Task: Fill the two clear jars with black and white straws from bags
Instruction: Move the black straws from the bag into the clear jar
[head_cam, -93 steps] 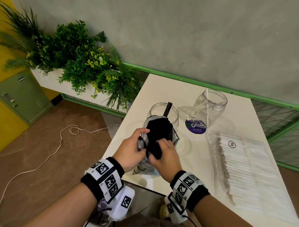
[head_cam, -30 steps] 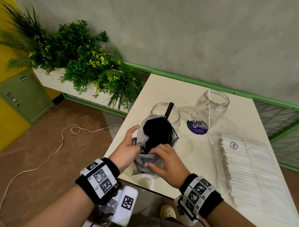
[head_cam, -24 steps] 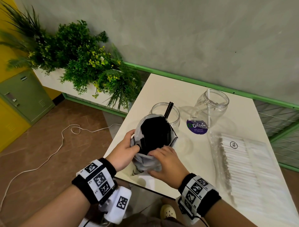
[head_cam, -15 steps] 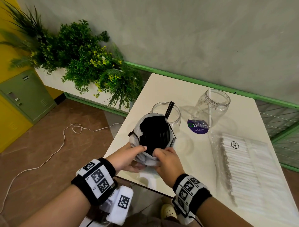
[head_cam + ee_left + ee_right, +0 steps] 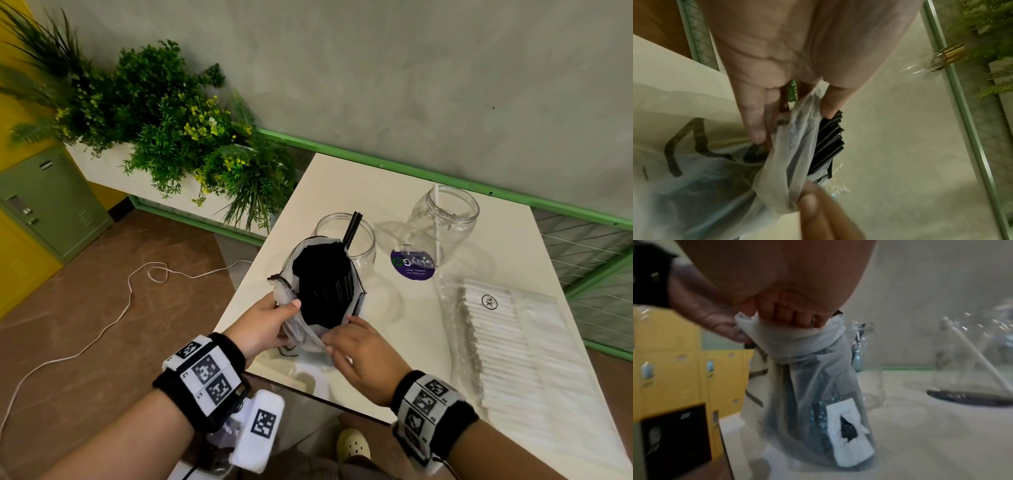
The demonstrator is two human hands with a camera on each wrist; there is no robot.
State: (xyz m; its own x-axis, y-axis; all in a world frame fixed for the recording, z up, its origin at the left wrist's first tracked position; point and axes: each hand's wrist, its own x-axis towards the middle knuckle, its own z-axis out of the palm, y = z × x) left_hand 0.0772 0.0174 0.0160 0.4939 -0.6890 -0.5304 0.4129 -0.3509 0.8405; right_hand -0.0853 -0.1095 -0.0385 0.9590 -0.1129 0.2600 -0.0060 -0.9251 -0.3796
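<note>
A: Table (image 5: pixel 394 178) w/ two clear jars: near jar (image 5: pixel 363 240) has two black straws, far jar (image 5: pixel 445 219) one white.

B: Bag of black straws (image 5: pixel 323 287) upright at near edge; film pinched by left hand (image 5: pixel 265 325) & right hand (image 5: pixel 363 353), being rolled down. Next: a bunch to be pulled out, prob. right-handed.

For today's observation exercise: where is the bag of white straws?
In the head view, the bag of white straws lies flat on the table's right side, just in front of the right-hand jar.

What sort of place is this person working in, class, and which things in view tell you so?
Probably a café or shop interior, though that is a guess. A small white table stands against a grey wall with green trim, beside a white planter of leafy green plants, with yellow and green metal lockers nearby.
</note>
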